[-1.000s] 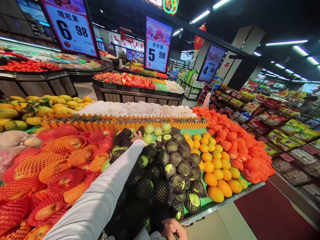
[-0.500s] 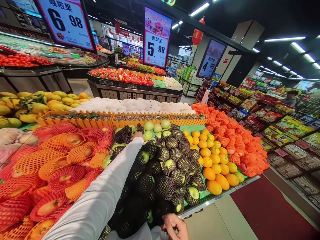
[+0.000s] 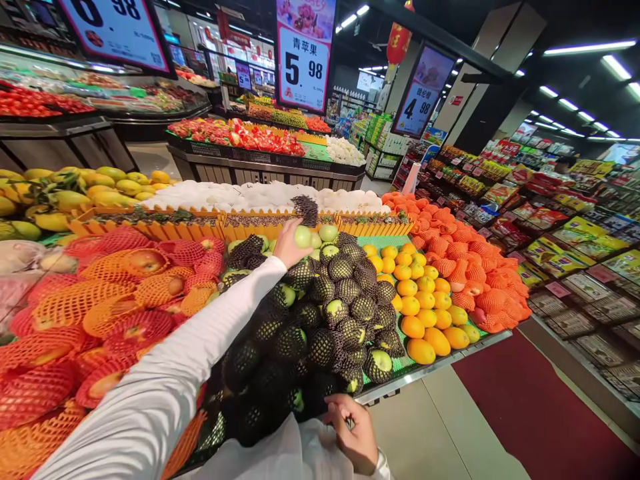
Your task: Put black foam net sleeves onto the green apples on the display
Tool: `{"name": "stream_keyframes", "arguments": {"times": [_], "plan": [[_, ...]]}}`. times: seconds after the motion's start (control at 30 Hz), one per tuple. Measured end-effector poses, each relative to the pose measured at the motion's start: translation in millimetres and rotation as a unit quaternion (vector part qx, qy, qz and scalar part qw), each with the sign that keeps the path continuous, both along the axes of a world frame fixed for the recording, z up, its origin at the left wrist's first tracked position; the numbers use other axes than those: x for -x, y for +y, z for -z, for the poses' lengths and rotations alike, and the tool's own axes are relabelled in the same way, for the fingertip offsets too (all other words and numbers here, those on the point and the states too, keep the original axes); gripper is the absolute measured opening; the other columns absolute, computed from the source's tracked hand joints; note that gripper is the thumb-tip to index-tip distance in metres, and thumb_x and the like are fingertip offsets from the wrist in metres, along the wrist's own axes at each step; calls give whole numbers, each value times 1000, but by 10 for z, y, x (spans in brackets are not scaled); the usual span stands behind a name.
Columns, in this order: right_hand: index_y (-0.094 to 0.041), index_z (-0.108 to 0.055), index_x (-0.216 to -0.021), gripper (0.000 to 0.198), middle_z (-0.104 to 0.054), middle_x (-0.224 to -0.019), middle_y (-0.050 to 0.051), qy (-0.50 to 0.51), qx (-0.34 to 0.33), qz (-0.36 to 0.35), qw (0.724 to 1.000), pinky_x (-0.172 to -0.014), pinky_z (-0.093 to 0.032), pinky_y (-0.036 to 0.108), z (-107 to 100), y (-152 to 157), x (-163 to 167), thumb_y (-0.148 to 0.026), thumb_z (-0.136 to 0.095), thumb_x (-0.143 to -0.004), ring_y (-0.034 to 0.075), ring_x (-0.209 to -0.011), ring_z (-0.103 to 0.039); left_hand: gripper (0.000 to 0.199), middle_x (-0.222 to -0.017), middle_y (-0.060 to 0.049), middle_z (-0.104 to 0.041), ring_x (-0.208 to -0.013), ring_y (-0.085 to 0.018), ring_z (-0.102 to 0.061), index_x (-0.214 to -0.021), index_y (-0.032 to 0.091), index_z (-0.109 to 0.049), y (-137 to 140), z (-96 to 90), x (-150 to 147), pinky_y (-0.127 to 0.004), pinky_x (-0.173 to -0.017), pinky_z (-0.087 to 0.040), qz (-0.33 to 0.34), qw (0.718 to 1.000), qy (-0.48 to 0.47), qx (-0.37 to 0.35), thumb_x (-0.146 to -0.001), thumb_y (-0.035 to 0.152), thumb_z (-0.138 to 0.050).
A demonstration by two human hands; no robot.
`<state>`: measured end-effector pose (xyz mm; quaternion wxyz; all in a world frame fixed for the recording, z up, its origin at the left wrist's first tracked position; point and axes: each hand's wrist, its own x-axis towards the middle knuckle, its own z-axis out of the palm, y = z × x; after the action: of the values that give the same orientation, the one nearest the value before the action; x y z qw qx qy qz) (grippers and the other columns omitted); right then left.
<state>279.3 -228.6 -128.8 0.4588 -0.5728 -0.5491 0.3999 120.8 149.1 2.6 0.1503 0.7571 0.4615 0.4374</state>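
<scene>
My left hand [image 3: 291,245], at the end of a white sleeve, reaches over the far part of the green apple pile. Its fingers close on a black foam net sleeve [image 3: 305,210], which sticks up above the fingertips. A bare green apple [image 3: 303,236] shows right against the fingers; I cannot tell whether it is in the grip. Below and to the right lie many green apples in black nets [image 3: 336,312]. My right hand [image 3: 354,432] stays low by the white cloth [image 3: 280,453] at my front. Its fingers are curled in, and what they hold, if anything, is hidden.
Net-wrapped red fruit [image 3: 135,327] lies on the left, oranges [image 3: 425,317] on the right, orange-netted fruit [image 3: 463,263] beyond them. A low orange picket planter [image 3: 200,227] borders the back, with white-wrapped fruit [image 3: 225,200] behind. The stand's metal edge [image 3: 430,370] runs along the front right.
My left hand has risen from among the apples and moved slightly right, lifting the black net sleeve above the pile. My right hand stays low and curled. The view has tilted down a little.
</scene>
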Motion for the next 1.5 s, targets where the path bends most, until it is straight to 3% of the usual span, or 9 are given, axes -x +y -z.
{"name": "stream_keyframes", "arguments": {"times": [0.17,0.43,0.63,0.77,0.87,1.03,1.2,1.4,1.5], "plan": [[-18,-63,-120,33,-70,-74,3,29,-17,31,999,-58,-50,23,-75,80,-2,-36,-56,-93,14,-60,-62,79,-143,-13,-46,-131,-30,-44,-142,15,-44,-796,-107,-137,-44,-115,-34,226,963,125,-76,-67,26,-66],[-22,-46,-135,47,-55,-130,15,33,-94,172,980,-76,-57,32,-139,202,-340,-29,-60,-91,19,-95,-65,86,-148,-12,-46,-129,-32,-40,-150,17,-33,-1566,351,-384,-45,-101,-38,399,821,384,-141,-73,28,-70],[-29,-18,-153,86,-19,-157,15,45,-139,246,958,-92,-53,41,-250,307,-761,-30,-69,-84,30,-132,-44,67,-146,-9,-49,-128,-29,-43,-146,25,-41,-1900,534,-707,-47,-101,-36,371,797,422,-224,-84,22,-65],[-22,-47,-137,55,-48,-141,13,17,-154,179,971,-105,-45,46,-176,339,-1242,-27,-67,-86,27,-128,-49,37,-136,-6,-59,-125,-23,-49,-132,30,-56,-2207,633,-1082,-44,-100,-39,353,835,335,-259,-96,23,-51],[-17,-63,-111,27,-65,-115,11,0,-159,149,976,-97,-51,41,-138,351,-1588,-27,-67,-86,24,-109,-61,38,-137,-3,-58,-125,-23,-50,-130,35,-56,-2299,642,-1355,-44,-101,-39,341,856,320,-219,-95,21,-51],[-18,-43,-127,57,-66,-109,13,69,-116,177,975,-89,-54,39,-162,398,-1957,-32,-73,-81,23,-100,-66,51,-145,-10,-49,-132,-32,-43,-130,26,-56,-2083,486,-1540,-50,-104,-40,209,902,359,-117,-82,9,-58],[-21,-46,-101,35,-61,-118,12,27,-154,64,986,-91,-53,38,-96,472,-2277,-23,-74,-79,24,-113,-61,63,-144,-20,-44,-134,-37,-38,-132,11,-51,-1879,321,-1359,-52,-107,-37,33,918,395,-12,-71,1,-59],[-21,-58,-120,36,-53,-134,14,-49,-177,-62,981,-100,-49,47,-27,593,-2518,-18,-66,-84,27,-125,-53,71,-143,-18,-45,-127,-39,-43,-136,15,-50,-2076,615,-1167,-54,-104,-38,-64,879,459,111,-67,-4,-54],[-21,-58,-127,38,-56,-135,14,-34,-175,-90,980,-104,-47,48,3,645,-2529,-18,-61,-89,26,-127,-53,84,-148,-20,-39,-133,-41,-36,-145,13,-41,-2186,810,-1150,-55,-112,-32,-58,898,421,115,-64,2,-61]]}}
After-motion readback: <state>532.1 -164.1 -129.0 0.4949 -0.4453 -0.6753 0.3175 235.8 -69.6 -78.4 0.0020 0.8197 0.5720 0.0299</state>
